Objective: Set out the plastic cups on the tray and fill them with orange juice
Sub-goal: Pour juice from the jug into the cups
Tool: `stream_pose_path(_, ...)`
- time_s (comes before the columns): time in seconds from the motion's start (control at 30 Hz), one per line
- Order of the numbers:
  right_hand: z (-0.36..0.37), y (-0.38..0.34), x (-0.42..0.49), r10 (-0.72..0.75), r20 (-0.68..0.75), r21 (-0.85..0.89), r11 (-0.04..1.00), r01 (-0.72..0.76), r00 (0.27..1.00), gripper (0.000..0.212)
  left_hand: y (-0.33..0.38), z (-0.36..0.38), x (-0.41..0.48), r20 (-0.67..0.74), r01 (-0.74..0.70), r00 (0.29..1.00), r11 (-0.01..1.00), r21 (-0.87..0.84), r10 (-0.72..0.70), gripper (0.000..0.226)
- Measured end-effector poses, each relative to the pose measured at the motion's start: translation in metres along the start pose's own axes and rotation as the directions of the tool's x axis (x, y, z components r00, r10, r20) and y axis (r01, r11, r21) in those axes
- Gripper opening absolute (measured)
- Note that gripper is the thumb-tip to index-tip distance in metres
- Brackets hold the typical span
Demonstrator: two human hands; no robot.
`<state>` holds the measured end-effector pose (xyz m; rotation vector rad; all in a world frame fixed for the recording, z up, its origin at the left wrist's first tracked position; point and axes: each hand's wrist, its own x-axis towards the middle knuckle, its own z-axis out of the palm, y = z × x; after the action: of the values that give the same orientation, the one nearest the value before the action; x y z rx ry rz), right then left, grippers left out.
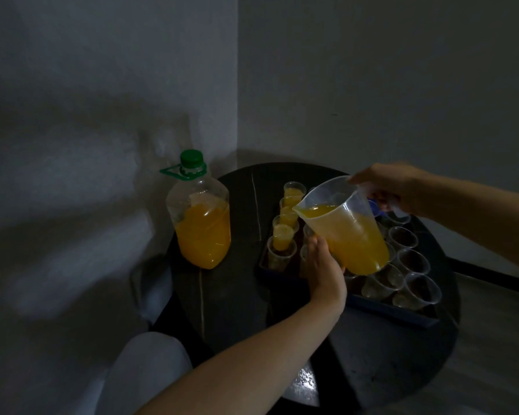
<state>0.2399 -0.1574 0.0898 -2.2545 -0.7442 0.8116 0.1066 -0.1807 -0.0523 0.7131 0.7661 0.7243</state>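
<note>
A clear plastic jug point(346, 226) holding orange juice is tilted to the left above a dark tray point(369, 305) of clear plastic cups. My right hand point(393, 188) grips the jug's handle. My left hand point(324, 265) supports the jug's lower side from below, and how its fingers lie is hidden. The jug's spout hangs over the left row, where several cups point(283, 236) hold juice. The nearest cup of that row point(279, 257) looks empty. Several empty cups point(414, 263) fill the tray's right side; the middle cups are hidden behind the jug.
A large clear bottle point(203, 227) with a green cap and handle, about half full of orange juice, stands on the round dark table point(231, 295) left of the tray. Grey walls close in behind and to the left. My knee shows at bottom left.
</note>
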Motion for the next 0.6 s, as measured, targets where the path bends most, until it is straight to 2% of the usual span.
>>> stream_pose_path(0.33, 0.003, -0.003, -0.001, 0.022, 0.012, -0.044, 0.999, -0.022, 1.000, 0.036, -0.004, 0.001, -0.008, -0.006, 0.026, 1.000, 0.999, -0.028, -0.026, 0.053)
stream_pose_path(0.5, 0.002, -0.006, -0.004, 0.053, 0.030, -0.018, 0.998, -0.052, 0.998, 0.026, -0.004, 0.002, -0.010, -0.009, 0.014, 1.000, 1.000, -0.027, -0.014, 0.053)
stream_pose_path(0.57, 0.004, -0.006, -0.006, 0.056, 0.038, -0.015, 0.998, -0.055, 0.998, 0.021, -0.007, 0.002, -0.013, -0.014, 0.002, 1.000, 1.000, -0.019, -0.002, 0.063)
stream_pose_path(0.6, 0.005, -0.007, -0.007, 0.051, 0.038, -0.018, 0.999, -0.050, 0.998, 0.020, -0.007, 0.003, -0.016, -0.004, -0.021, 1.000, 0.999, -0.029, 0.021, 0.086)
